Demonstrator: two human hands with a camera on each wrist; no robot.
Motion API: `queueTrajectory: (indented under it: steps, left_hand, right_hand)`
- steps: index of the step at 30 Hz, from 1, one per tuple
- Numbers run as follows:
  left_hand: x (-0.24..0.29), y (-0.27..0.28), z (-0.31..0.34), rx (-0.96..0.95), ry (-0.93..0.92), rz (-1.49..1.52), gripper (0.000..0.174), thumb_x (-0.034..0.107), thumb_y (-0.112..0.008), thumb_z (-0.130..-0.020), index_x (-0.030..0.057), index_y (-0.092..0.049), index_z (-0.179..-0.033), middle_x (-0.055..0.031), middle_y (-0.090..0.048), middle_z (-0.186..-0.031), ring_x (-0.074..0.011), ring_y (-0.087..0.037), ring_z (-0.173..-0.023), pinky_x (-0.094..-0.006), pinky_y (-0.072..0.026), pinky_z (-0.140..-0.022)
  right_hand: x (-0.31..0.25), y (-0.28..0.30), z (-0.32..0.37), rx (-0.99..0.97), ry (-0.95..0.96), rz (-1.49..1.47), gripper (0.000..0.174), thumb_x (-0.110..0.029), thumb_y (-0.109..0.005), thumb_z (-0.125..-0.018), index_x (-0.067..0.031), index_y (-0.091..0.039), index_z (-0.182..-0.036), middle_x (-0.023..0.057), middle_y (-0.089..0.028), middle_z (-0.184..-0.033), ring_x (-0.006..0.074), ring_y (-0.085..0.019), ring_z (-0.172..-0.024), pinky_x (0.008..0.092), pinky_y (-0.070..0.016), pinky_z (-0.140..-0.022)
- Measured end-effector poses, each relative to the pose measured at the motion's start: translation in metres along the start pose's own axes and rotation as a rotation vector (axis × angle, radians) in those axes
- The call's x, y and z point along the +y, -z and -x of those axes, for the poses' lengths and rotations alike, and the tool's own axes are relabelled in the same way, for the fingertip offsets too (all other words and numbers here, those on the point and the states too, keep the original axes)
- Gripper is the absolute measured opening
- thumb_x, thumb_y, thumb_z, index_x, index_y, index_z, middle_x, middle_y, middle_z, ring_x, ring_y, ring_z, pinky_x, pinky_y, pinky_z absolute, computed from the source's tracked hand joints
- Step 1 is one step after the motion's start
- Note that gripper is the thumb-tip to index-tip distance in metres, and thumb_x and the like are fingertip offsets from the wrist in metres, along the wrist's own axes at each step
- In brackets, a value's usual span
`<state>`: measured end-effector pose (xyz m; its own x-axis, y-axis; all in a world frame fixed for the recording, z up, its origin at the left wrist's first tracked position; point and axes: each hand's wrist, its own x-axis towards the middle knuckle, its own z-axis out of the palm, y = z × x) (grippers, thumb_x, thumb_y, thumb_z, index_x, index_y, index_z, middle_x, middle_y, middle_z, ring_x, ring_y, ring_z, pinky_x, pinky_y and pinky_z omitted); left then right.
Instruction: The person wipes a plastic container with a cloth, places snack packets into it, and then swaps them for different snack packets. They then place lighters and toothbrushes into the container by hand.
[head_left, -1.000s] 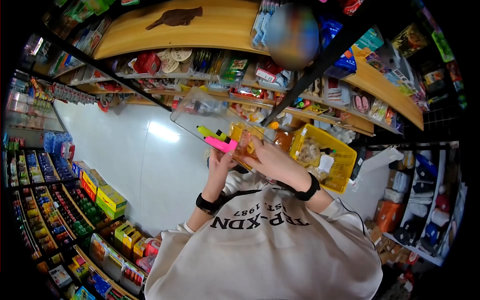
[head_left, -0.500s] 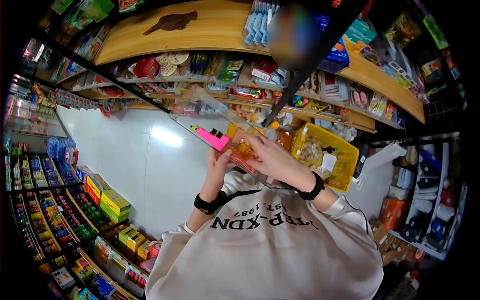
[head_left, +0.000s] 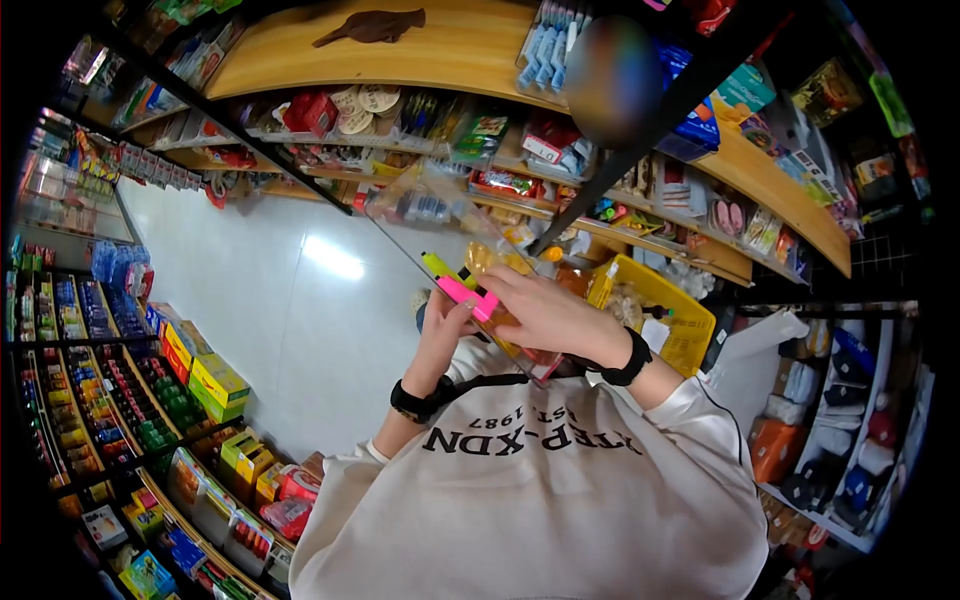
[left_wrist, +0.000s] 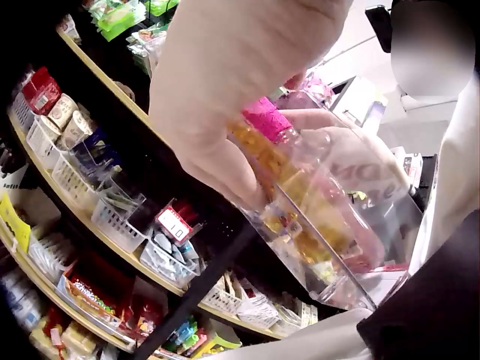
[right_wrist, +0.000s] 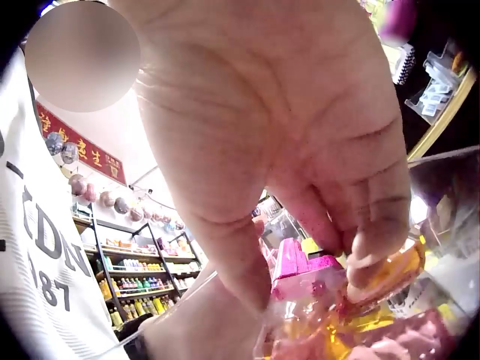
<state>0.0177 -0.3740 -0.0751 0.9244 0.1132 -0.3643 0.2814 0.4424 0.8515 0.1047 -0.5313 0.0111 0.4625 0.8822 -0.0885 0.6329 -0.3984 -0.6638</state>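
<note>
A clear plastic bin [head_left: 400, 250] is held tilted in front of my chest. Its contents are packed close: a neon pink plastic piece [head_left: 466, 298], a yellow-green piece [head_left: 440, 268] beside it, and yellow and orange packaged goods [left_wrist: 315, 251]. My left hand [head_left: 440, 332] grips the bin's near side wall, thumb by the pink piece. Over the contents reaches my right hand [head_left: 550, 315], fingers loosely bent and spread from the thumb. In the right wrist view its thumb lies beside a pink-topped clear container [right_wrist: 300, 274], and its fingertips touch an orange round thing [right_wrist: 386, 277].
A yellow basket [head_left: 690, 340] with packets stands to the right. Shelves of small goods [head_left: 470, 145] run across the front, with a slanting black post [head_left: 600, 160] before them. Stocked racks [head_left: 100, 390] line the left, with yellow boxes [head_left: 218, 385] at their edge.
The bin's pink piece shifted left, then back right, and the yellow-green piece shows again beside it. My right hand has moved farther in over the pink piece. The left hand keeps its grip.
</note>
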Motion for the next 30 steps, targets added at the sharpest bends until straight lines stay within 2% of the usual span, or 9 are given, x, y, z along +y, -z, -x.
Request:
queueTrajectory:
  steps: [9,11,15,17,20,22,24,27,30]
  left_hand:
    - [0.008,-0.009,0.004,0.015,-0.058,-0.025,0.039,0.011,-0.058,-0.084,0.0001,-0.038,-0.115,-0.0084,-0.054,-0.102,-0.0139,-0.057,-0.087,-0.0231,-0.0498,-0.066]
    - [0.007,-0.009,0.001,-0.019,-0.072,-0.014,0.041,0.01,-0.058,-0.083,-0.0003,-0.037,-0.116,-0.0087,-0.054,-0.103,-0.0141,-0.056,-0.089,-0.0235,-0.0497,-0.068]
    - [0.011,-0.014,0.002,-0.052,-0.096,-0.078,0.044,0.008,-0.058,-0.083,-0.0012,-0.034,-0.118,-0.0091,-0.052,-0.107,-0.0138,-0.054,-0.093,-0.0242,-0.0487,-0.071]
    - [0.008,-0.015,0.001,-0.06,-0.114,-0.059,0.044,0.008,-0.058,-0.083,-0.0011,-0.034,-0.118,-0.009,-0.052,-0.107,-0.0135,-0.054,-0.093,-0.0242,-0.0483,-0.071]
    - [0.002,-0.012,0.002,-0.061,-0.119,-0.042,0.044,0.007,-0.057,-0.083,-0.0009,-0.034,-0.12,-0.0087,-0.051,-0.107,-0.0129,-0.054,-0.092,-0.0238,-0.0479,-0.071]
    - [0.001,-0.012,0.002,-0.041,-0.101,-0.072,0.045,0.007,-0.056,-0.083,-0.0005,-0.034,-0.121,-0.0085,-0.051,-0.108,-0.0123,-0.053,-0.091,-0.023,-0.0479,-0.069]
    - [0.003,-0.016,0.004,-0.011,-0.106,-0.076,0.043,0.007,-0.055,-0.083,-0.0004,-0.035,-0.12,-0.0085,-0.052,-0.106,-0.0129,-0.054,-0.089,-0.0232,-0.0483,-0.068]
    - [0.001,-0.014,0.004,0.05,-0.021,-0.089,0.041,0.008,-0.054,-0.083,0.0005,-0.038,-0.12,-0.0084,-0.054,-0.104,-0.0142,-0.056,-0.088,-0.0237,-0.049,-0.067]
    - [-0.001,-0.008,0.001,0.139,-0.006,-0.028,0.038,0.01,-0.051,-0.085,0.0018,-0.039,-0.119,-0.0086,-0.055,-0.103,-0.0154,-0.057,-0.088,-0.0244,-0.0497,-0.066]
  right_hand:
    - [-0.007,-0.005,0.007,0.095,-0.182,-0.07,0.047,-0.021,-0.063,-0.074,0.0019,-0.044,-0.11,0.0191,-0.047,-0.111,0.0376,-0.055,-0.09,0.0416,-0.0466,-0.073]
    - [-0.006,-0.008,0.007,0.24,-0.114,-0.074,0.041,-0.017,-0.063,-0.073,0.0037,-0.045,-0.103,0.0196,-0.049,-0.099,0.0381,-0.056,-0.084,0.0421,-0.0471,-0.073]
    - [0.0,-0.009,0.005,0.295,-0.114,-0.136,0.049,-0.024,-0.064,-0.072,-0.0002,-0.044,-0.111,0.0188,-0.051,-0.107,0.0369,-0.056,-0.088,0.0415,-0.0466,-0.074]
    - [-0.002,-0.005,0.006,0.321,-0.091,-0.193,0.041,-0.022,-0.063,-0.075,0.002,-0.045,-0.103,0.022,-0.051,-0.101,0.0394,-0.056,-0.086,0.043,-0.0472,-0.073]
    - [0.009,-0.012,0.01,0.187,-0.186,-0.203,0.041,-0.024,-0.063,-0.076,0.0012,-0.044,-0.103,0.0227,-0.053,-0.099,0.0397,-0.056,-0.085,0.0435,-0.0475,-0.072]
    - [0.013,-0.019,0.013,0.256,-0.133,-0.176,0.04,-0.026,-0.062,-0.078,0.0,-0.045,-0.103,0.0231,-0.055,-0.093,0.0406,-0.057,-0.084,0.0445,-0.0477,-0.071]
    - [0.012,-0.023,0.014,0.219,-0.204,-0.177,0.04,-0.029,-0.06,-0.08,-0.0002,-0.045,-0.104,0.0246,-0.057,-0.09,0.042,-0.057,-0.082,0.0449,-0.0479,-0.071]
    - [0.011,-0.024,0.018,0.26,-0.167,-0.115,0.045,-0.03,-0.059,-0.081,0.0007,-0.043,-0.111,0.0247,-0.056,-0.093,0.04,-0.058,-0.08,0.0439,-0.0483,-0.07]
    - [-0.002,-0.005,0.025,0.217,-0.117,-0.373,0.045,-0.026,-0.059,-0.083,-0.0006,-0.044,-0.116,0.0224,-0.054,-0.101,0.0338,-0.059,-0.074,0.0388,-0.0494,-0.068]
